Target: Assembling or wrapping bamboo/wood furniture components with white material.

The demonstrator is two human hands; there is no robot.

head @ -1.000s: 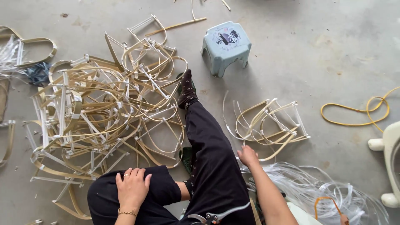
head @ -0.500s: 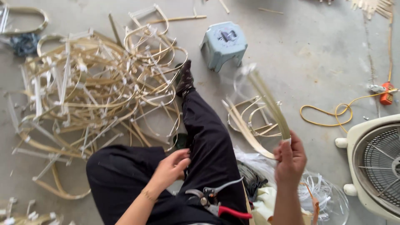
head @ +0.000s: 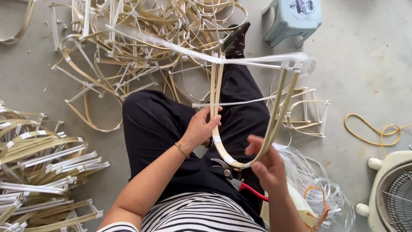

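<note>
I hold a U-shaped bent bamboo frame [head: 274, 116] over my lap, its curved bottom toward me and white plastic strips tied across its open end. My left hand [head: 201, 127] grips the left limb of the frame. My right hand [head: 267, 165] grips the curved bottom at the right. Red-handled pruning shears [head: 240, 180] lie on my lap just beneath the frame.
A large heap of similar bamboo frames [head: 128, 47] covers the floor ahead, with another stack [head: 38, 163] at my left. A pale blue stool [head: 294, 19] stands ahead right, a white fan [head: 392, 189] at right, a yellow cord [head: 377, 131] and clear plastic strips [head: 313, 189] beside my right leg.
My right hand has lifted a frame from the small pile on the right and brought it over my lap. My left hand left my knee and took hold of the frame's left limb.
</note>
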